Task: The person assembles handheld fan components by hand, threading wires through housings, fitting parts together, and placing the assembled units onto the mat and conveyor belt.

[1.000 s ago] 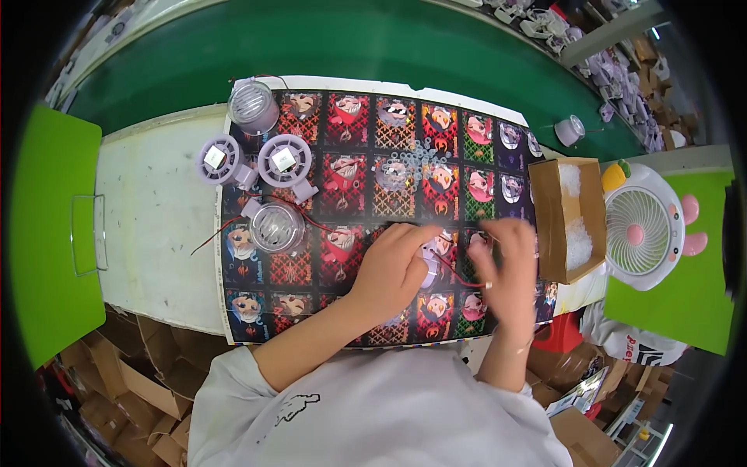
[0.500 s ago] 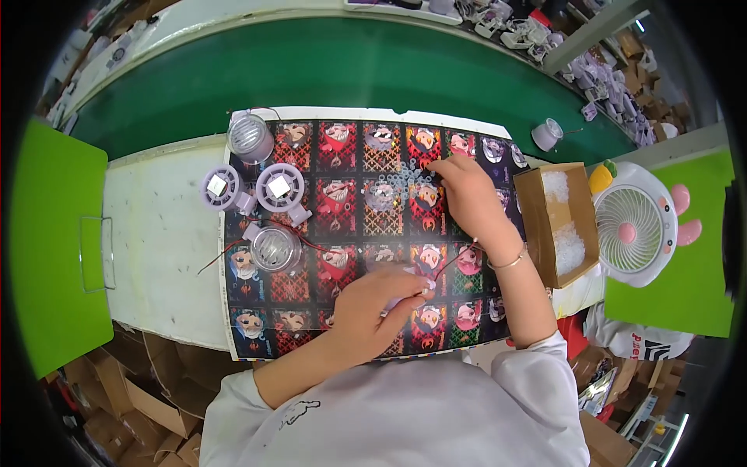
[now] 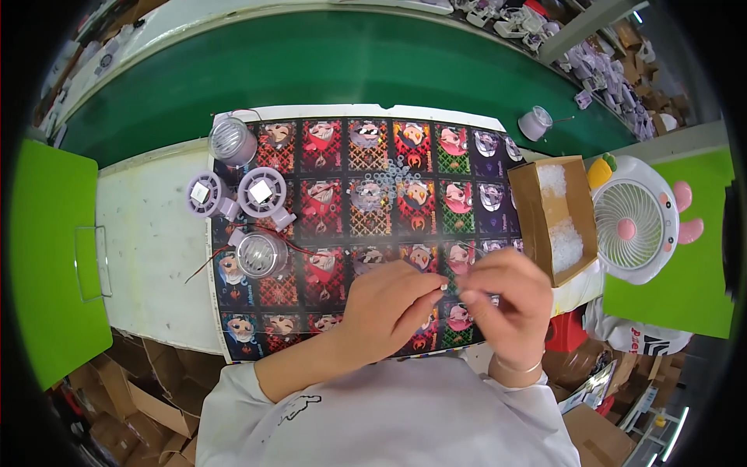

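My left hand (image 3: pixel 389 306) is closed in a pinch on a small part with a white tip (image 3: pixel 443 287); the rest of that part is hidden in the fingers. Close beside it, my right hand (image 3: pixel 510 300) has thumb and fingers pinched together, a little blurred, and what they hold cannot be made out. Beyond the hands, a loose cluster of small translucent rings (image 3: pixel 393 185) lies on a printed sheet (image 3: pixel 358 272) with rows of cartoon pictures. On its left side sit two light purple round fan housings (image 3: pixel 263 193) and clear-topped purple cups (image 3: pixel 261 254) with red and black wires.
An open cardboard box (image 3: pixel 537 226) with clear small pieces stands at the right, by a white fan (image 3: pixel 626 222) with pink ears. A green belt (image 3: pixel 327 62) runs along the back, bearing another purple cup (image 3: pixel 535 123). Cardboard boxes (image 3: pixel 156 389) stand below at the left.
My right hand has come back from the ring cluster toward me and now meets my left hand. My left hand has shifted slightly right, still pinching its part.
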Available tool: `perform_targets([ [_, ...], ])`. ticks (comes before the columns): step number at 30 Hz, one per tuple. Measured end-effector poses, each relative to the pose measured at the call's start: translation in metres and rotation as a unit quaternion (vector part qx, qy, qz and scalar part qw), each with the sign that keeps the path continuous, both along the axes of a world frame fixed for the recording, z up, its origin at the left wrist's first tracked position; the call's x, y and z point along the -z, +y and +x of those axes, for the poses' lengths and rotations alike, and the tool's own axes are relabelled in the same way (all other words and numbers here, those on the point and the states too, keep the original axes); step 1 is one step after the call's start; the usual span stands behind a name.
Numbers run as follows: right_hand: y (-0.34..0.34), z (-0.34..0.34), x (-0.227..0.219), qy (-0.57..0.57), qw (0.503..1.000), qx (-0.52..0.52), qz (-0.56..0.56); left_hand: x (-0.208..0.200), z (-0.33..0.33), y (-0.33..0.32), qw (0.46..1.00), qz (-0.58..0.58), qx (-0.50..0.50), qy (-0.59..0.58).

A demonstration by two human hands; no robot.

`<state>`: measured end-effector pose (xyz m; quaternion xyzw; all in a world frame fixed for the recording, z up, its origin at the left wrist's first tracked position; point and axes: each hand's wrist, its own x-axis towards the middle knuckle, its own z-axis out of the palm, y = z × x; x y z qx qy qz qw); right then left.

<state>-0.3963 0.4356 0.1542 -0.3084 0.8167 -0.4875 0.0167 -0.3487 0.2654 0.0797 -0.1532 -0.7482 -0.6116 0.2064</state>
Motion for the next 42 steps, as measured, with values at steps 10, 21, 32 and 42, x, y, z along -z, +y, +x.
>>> perform_targets([
  [10, 0.008, 0.01, 0.014, -0.17, 0.983, 0.032, -0.052, 0.008, -0.01, 0.0, 0.983, -0.135, 0.008, 0.124],
  [21, 0.006, 0.016, 0.03, 0.113, 0.984, 0.134, 0.039, 0.019, -0.015, 0.001, 0.983, -0.173, 0.028, 0.063],
  [32, -0.001, 0.019, 0.084, -0.3, 0.921, 0.156, -0.194, 0.037, -0.007, 0.004, 0.984, -0.096, 0.044, -0.144],
  [42, -0.008, 0.025, 0.078, 0.093, 0.989, 0.1, 0.058, 0.045, -0.005, 0.009, 0.981, -0.049, 0.056, -0.179],
])
